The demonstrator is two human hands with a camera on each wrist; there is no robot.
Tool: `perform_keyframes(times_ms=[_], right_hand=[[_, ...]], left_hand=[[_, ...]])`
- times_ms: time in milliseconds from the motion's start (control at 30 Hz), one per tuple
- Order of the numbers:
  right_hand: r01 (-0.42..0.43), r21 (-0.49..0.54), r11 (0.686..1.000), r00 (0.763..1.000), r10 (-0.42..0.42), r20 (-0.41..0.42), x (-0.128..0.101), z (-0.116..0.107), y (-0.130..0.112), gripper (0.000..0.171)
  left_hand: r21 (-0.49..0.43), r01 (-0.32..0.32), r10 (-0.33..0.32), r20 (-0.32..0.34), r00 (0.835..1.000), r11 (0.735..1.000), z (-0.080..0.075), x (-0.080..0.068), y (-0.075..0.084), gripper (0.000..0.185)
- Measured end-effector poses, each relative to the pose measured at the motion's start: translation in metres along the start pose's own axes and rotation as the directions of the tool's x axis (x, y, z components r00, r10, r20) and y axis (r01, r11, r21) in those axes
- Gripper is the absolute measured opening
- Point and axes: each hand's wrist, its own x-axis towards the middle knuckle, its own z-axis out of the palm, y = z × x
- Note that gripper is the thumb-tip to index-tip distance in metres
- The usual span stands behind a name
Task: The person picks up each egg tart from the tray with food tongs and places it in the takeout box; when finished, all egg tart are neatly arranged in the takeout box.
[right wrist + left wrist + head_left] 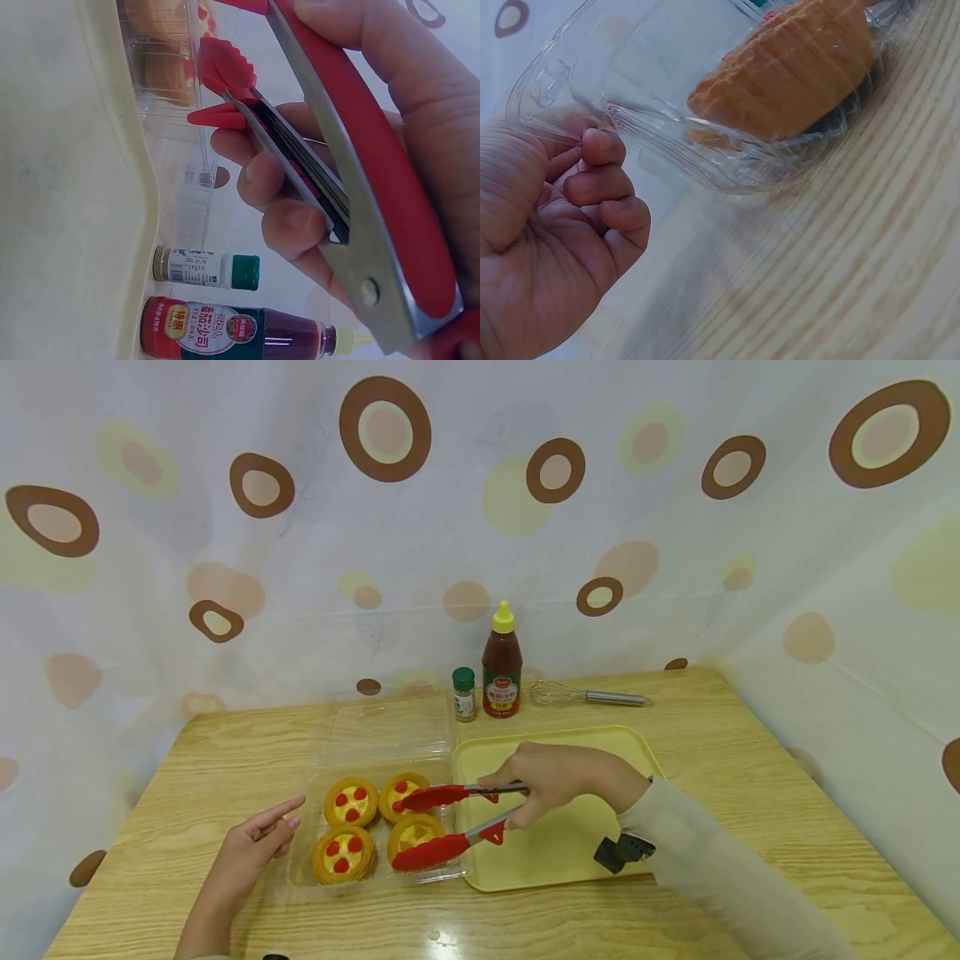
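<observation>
Lower centre of head view: right hand [558, 781] gripping red tongs [450, 822], tips spread either side of near-right tart [415, 837] in clear container [322, 872]. Left hand [251, 852] resting at container's left edge, index extended, other fingers curling. Yellow tray [555, 852] sitting just right on counter [225, 743].

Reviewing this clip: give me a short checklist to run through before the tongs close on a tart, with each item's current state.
1. Right hand grips the tongs: ok.
2. Tongs open, red tips on either side of the front right tart: ok.
3. Left hand steadies the clear container: ok, fingers touch its corner in the left wrist view.
4. Container lid open: ok.
5. Yellow tray beside the container has bare space: ok.
6. Tips actually touching the tart: cannot tell.
</observation>
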Motion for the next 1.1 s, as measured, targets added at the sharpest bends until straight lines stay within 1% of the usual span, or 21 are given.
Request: perform_keyframes(times_ms=[100, 200, 367, 500, 600, 667, 767, 867, 967, 1033, 1100], right_hand=[[0.006, 0.004, 1.0, 0.999, -0.006, -0.031, -0.004, 0.002, 0.003, 0.059], [0.01, 0.003, 1.0, 0.997, -0.01, -0.082, -0.011, 0.005, 0.007, 0.06], [0.005, -0.01, 1.0, 0.979, -0.007, -0.203, -0.025, 0.011, 0.013, 0.063], [0.002, -0.047, 0.999, 0.95, -0.017, -0.311, -0.042, 0.016, 0.02, 0.065], [-0.024, -0.091, 0.996, 0.924, -0.013, -0.381, -0.057, 0.02, 0.027, 0.068], [-0.052, -0.105, 0.993, 0.908, 0.003, -0.419, -0.069, 0.025, 0.033, 0.07], [-0.101, -0.087, 0.991, 0.886, 0.05, -0.46, -0.088, 0.032, 0.044, 0.072], [-0.166, -0.063, 0.984, 0.858, 0.112, -0.501, -0.108, 0.041, 0.054, 0.074], [-0.232, -0.047, 0.971, 0.816, 0.168, -0.553, -0.125, 0.051, 0.062, 0.075], [-0.277, -0.042, 0.96, 0.778, 0.198, -0.596, -0.136, 0.058, 0.067, 0.075], [-0.32, -0.034, 0.947, 0.728, 0.224, -0.648, -0.147, 0.065, 0.072, 0.076]], left_hand=[[0.001, 0.006, -0.006, -0.001, 1.0, 1.0, 0.0, 0.0, -0.001, 0.053], [0.002, 0.013, -0.013, -0.001, 1.0, 1.0, 0.0, 0.001, -0.001, 0.053], [0.0, 0.021, -0.021, -0.005, 1.0, 1.0, 0.0, 0.0, -0.001, 0.053], [-0.003, 0.022, -0.023, -0.01, 1.0, 1.0, 0.0, 0.0, -0.001, 0.053], [-0.004, 0.017, -0.017, -0.01, 1.0, 1.0, 0.0, 0.0, -0.001, 0.052], [-0.002, 0.013, -0.013, -0.008, 1.0, 1.0, 0.001, 0.0, -0.001, 0.053], [0.007, 0.004, -0.004, 0.0, 1.0, 1.0, 0.001, 0.001, -0.001, 0.053], [0.012, 0.003, -0.003, 0.003, 1.0, 1.0, 0.001, 0.002, -0.001, 0.054], [0.014, 0.001, -0.002, 0.005, 1.0, 1.0, 0.0, 0.002, -0.001, 0.054], [0.015, 0.001, -0.001, 0.002, 1.0, 1.0, 0.0, 0.002, -0.001, 0.055], [0.015, -0.004, 0.004, 0.002, 1.0, 1.0, 0.0, 0.001, -0.001, 0.054]])
